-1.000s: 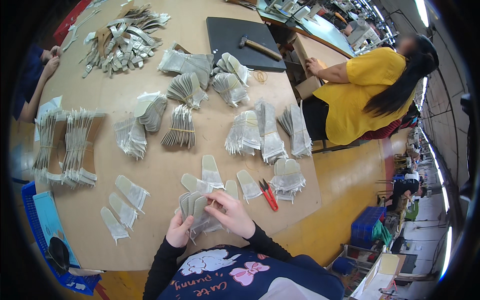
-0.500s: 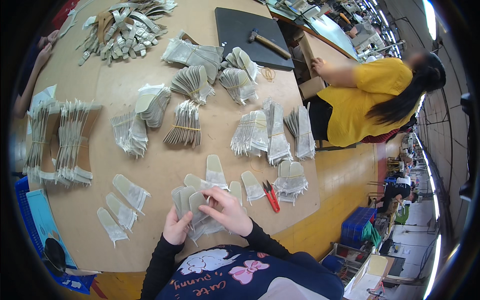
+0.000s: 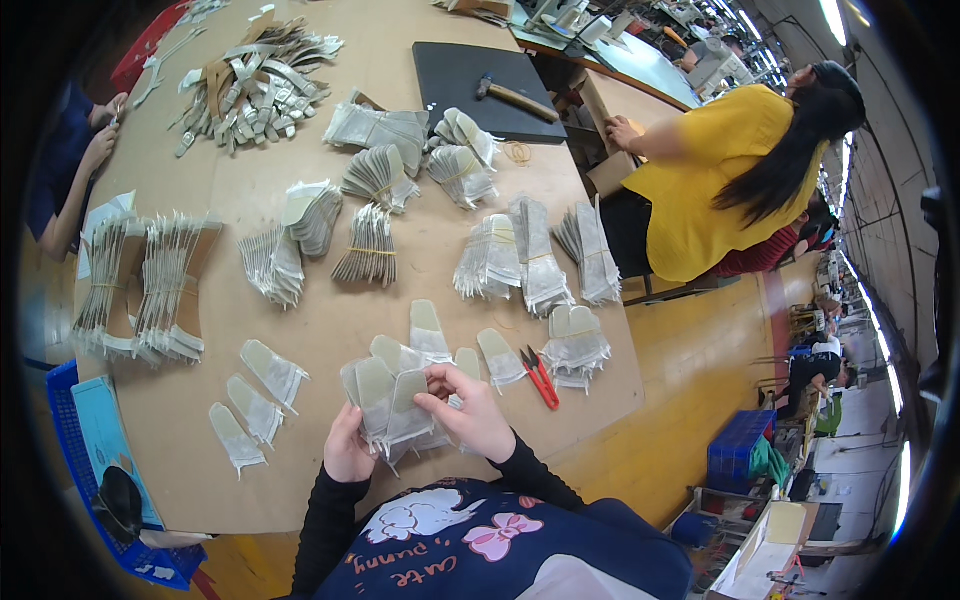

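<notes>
Pale pieces fan out — bare tabletop lies left.

A person's left hand holds fanned grey pieces left of the red-handled snips, the right hand pinching the rightmost one. A similar stack lies just right of the snips; well beyond them, a hammer rests on a black board.
</notes>
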`<state>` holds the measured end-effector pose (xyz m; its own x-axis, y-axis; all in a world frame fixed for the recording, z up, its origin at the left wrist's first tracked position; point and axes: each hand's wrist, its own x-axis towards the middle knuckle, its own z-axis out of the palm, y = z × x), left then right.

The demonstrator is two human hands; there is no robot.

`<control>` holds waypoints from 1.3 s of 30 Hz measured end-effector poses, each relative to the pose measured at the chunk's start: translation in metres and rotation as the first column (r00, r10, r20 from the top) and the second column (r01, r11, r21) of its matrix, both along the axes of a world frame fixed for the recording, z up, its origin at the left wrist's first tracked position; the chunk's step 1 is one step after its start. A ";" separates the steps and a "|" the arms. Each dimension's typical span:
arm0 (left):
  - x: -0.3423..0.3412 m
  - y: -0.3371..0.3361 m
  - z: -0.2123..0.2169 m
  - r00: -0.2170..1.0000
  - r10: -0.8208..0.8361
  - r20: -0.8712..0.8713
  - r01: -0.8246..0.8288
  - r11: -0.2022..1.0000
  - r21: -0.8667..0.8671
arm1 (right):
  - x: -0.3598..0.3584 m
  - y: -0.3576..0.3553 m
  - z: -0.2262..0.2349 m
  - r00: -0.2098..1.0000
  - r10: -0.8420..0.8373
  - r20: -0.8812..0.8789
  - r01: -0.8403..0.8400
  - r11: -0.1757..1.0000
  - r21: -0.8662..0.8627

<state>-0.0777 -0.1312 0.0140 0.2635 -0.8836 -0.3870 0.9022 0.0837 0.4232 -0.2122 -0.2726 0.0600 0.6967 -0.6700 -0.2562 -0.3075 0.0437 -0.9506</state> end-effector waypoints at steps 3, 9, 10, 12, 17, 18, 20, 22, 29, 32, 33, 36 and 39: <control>-0.003 0.002 0.007 0.995 -0.027 0.093 0.027 1.000 0.006 | -0.008 0.003 0.003 0.999 0.032 0.007 -0.031 0.997 -0.067; -0.010 0.006 0.011 0.993 -0.029 0.115 0.029 1.000 -0.006 | -0.018 0.011 0.002 0.998 0.020 0.062 -0.011 0.991 -0.135; -0.012 0.007 0.012 0.993 -0.031 0.110 0.034 0.999 -0.023 | -0.020 0.012 0.002 0.997 0.002 0.074 0.006 0.995 -0.104; -0.012 0.006 0.014 0.992 -0.051 0.119 0.057 0.997 -0.048 | -0.025 0.012 0.003 0.998 -0.031 0.057 0.030 1.000 0.009; -0.017 -0.002 0.019 0.986 -0.024 0.165 0.034 0.998 -0.059 | -0.040 0.007 0.004 0.989 -0.114 0.094 0.114 0.993 0.003; -0.016 -0.003 0.021 0.986 -0.042 0.162 0.055 0.995 -0.080 | -0.042 0.005 0.004 0.978 -0.168 0.125 0.161 0.985 0.060; -0.013 -0.004 0.024 0.981 -0.086 0.172 0.104 0.990 -0.098 | -0.049 0.001 0.005 0.944 -0.266 0.197 0.232 0.956 0.178; -0.011 -0.001 0.028 0.977 -0.115 0.178 0.131 0.988 -0.080 | -0.053 -0.004 0.004 0.897 -0.328 0.297 0.250 0.929 0.272; -0.015 0.008 0.023 0.971 -0.117 0.210 0.108 0.993 0.053 | -0.064 -0.011 0.004 0.921 -0.347 0.175 0.286 0.910 0.299; -0.014 0.009 0.018 0.965 -0.119 0.232 0.099 0.990 0.096 | -0.065 -0.010 0.004 0.919 -0.359 0.162 0.302 0.906 0.297; -0.014 0.009 0.017 0.965 -0.111 0.236 0.095 0.993 0.076 | -0.064 -0.010 0.004 0.915 -0.363 0.178 0.302 0.906 0.296; -0.015 0.006 0.021 0.968 -0.082 0.239 0.072 0.996 0.050 | -0.064 -0.011 0.002 0.911 -0.373 0.173 0.317 0.905 0.284; -0.016 0.006 0.028 0.987 0.011 0.159 0.001 0.997 -0.074 | -0.069 -0.017 0.002 0.906 -0.395 0.152 0.355 0.904 0.237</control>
<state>-0.0933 -0.1249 0.0425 0.3210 -0.9066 -0.2739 0.8234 0.1243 0.5537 -0.2811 -0.2895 0.0615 0.4528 -0.8401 -0.2986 -0.0431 0.3139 -0.9485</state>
